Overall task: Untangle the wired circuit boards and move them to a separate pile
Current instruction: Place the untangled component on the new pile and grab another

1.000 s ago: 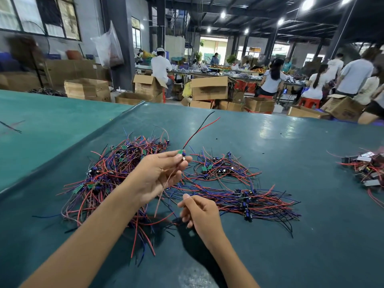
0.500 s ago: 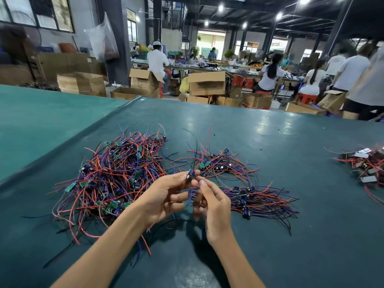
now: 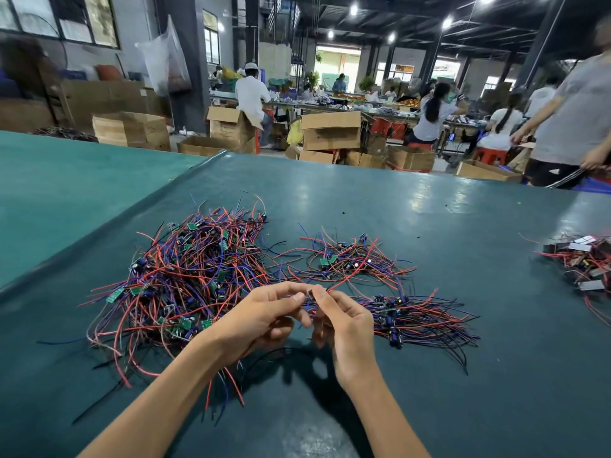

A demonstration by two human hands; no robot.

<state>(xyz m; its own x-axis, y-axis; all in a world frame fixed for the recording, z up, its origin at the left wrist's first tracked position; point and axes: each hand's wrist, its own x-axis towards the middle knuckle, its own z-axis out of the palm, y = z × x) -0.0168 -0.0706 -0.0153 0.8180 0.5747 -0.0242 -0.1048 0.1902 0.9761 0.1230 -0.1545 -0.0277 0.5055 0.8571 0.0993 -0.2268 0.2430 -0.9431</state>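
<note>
A big tangled heap of wired circuit boards point(image 3: 191, 276), red, blue and black wires with small green boards, lies left of centre on the dark green table point(image 3: 463, 375). A smaller loose bunch point(image 3: 350, 259) sits behind my hands, and a combed-out pile point(image 3: 420, 320) lies to the right. My left hand point(image 3: 261, 317) and right hand point(image 3: 344, 320) meet fingertip to fingertip over the table, both pinching one small wired board point(image 3: 310, 297) between them. Its wires trail down under my palms.
Another batch of boards with white parts point(image 3: 585, 262) lies at the table's right edge. A raised seam point(image 3: 109, 223) runs diagonally along the left. Beyond the far edge stand cardboard boxes point(image 3: 330, 130) and several people at work tables; one person point(image 3: 575, 120) stands close on the right.
My left hand lowered from a raised position with the board and its wires. My right hand rose from the table to meet it, and both now pinch the same board.
</note>
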